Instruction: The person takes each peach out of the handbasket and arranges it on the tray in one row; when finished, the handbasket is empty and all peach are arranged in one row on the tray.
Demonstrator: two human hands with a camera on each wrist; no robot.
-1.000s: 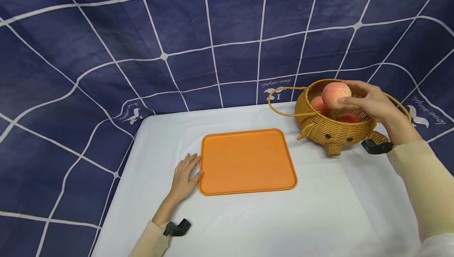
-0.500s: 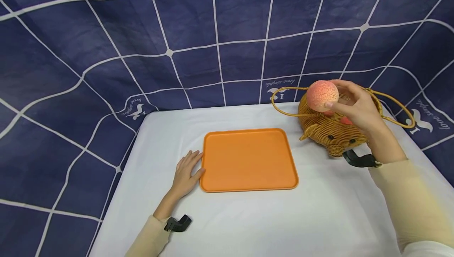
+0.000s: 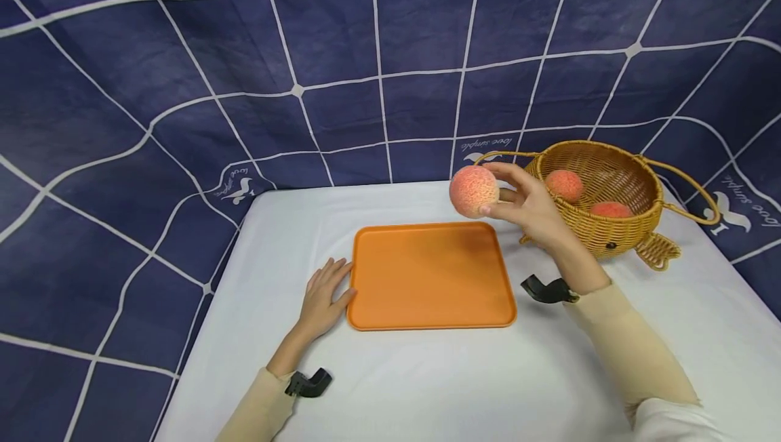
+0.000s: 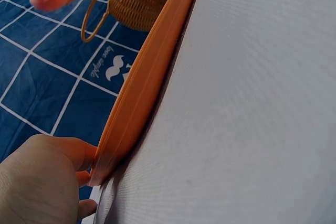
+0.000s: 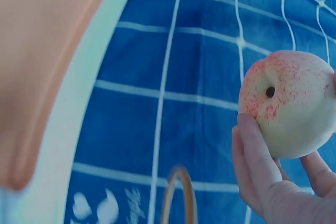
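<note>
A pinkish-red peach (image 3: 473, 191) is pinched between the thumb and fingers of my right hand (image 3: 529, 206), held in the air over the far right corner of the orange tray (image 3: 430, 276). The right wrist view shows the peach (image 5: 289, 103) with a dark hole at its stem end. My left hand (image 3: 323, 298) rests at the tray's left edge, fingers fairly straight and touching the rim. In the left wrist view the fingers of that hand (image 4: 47, 174) meet the tray's outer side (image 4: 139, 93). Two more peaches, one of them (image 3: 564, 186) nearer the tray, lie inside the wicker basket (image 3: 610, 228).
The basket stands at the back right of the white-covered table (image 3: 427, 381), its loop handles (image 3: 689, 188) spread out to both sides. Behind the table hangs a dark blue cloth (image 3: 415, 110) with white grid lines.
My right hand has lifted the peach out of the basket and carried it left toward the tray. The left hand has stayed at the tray's edge.
</note>
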